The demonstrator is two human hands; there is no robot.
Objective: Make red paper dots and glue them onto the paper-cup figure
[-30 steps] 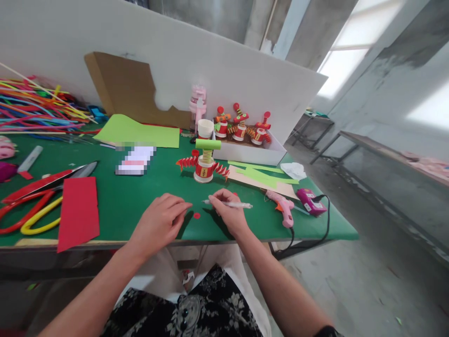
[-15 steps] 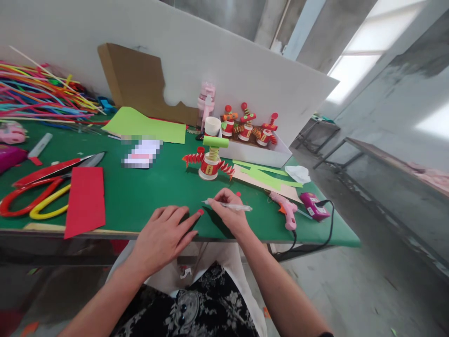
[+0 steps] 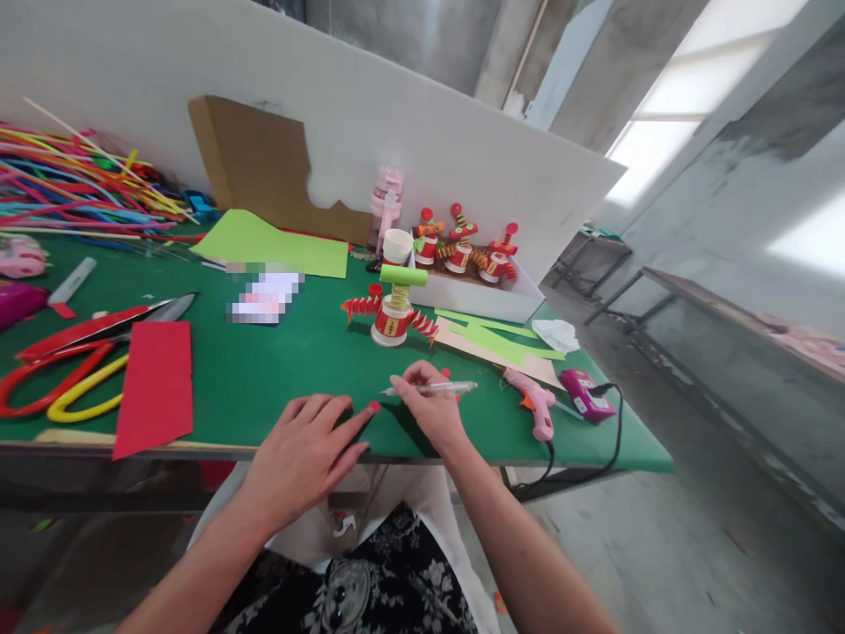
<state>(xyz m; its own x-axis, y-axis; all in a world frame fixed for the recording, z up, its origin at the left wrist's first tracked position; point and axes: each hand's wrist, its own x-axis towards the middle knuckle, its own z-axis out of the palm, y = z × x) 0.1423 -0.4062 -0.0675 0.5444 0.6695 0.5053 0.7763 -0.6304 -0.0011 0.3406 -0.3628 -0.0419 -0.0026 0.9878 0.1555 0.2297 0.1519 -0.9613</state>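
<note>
My left hand [image 3: 304, 453] lies flat on the green table, fingers spread. Its index fingertip presses on a small red paper dot [image 3: 375, 407]. To the right, my right hand [image 3: 430, 407] pinches a clear-barrelled pen [image 3: 450, 387], whose tip points left, a little above the dot and apart from it. More small red dots [image 3: 446, 372] lie just behind my right hand. Beyond both hands stands a paper-cup figure [image 3: 392, 321] with folded red arms and a green paper roll [image 3: 404, 276] on top.
Scissors [image 3: 72, 339] and a red paper sheet [image 3: 156, 387] lie left. A pink glue gun [image 3: 540, 405] with its cord is at right, near green paper strips [image 3: 488, 339]. Behind, a white box [image 3: 481, 304] holds several similar figures. Pipe cleaners [image 3: 79, 189] are heaped at far left.
The view has shifted slightly. Both hands keep nearly the same pose, the left fingertip still on the red dot and the pen still in the right hand.
</note>
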